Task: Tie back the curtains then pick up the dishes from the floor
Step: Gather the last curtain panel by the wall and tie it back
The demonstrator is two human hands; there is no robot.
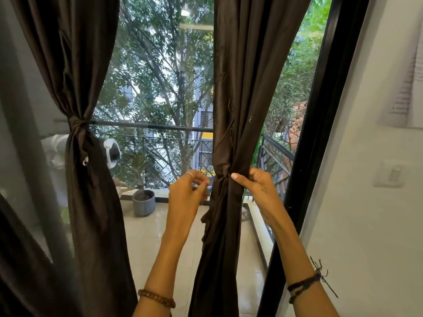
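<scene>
The tied curtain hangs left, the other curtain right, potted plant between, behind glass.

Plant: I see a grey ribbed pot on the pale balcony tiles
Railing: dark metal rail behind it
Beyond: trees
Right: white wall with a switch plate

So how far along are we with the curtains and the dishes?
The left dark brown fabric curtain already looks tied back, knotted at its middle. The right dark brown curtain is in hand: the right hand pinches its gathered fabric while the left hand hovers beside the bunch, apart from it. Dishes remain; none show in this view.
</scene>
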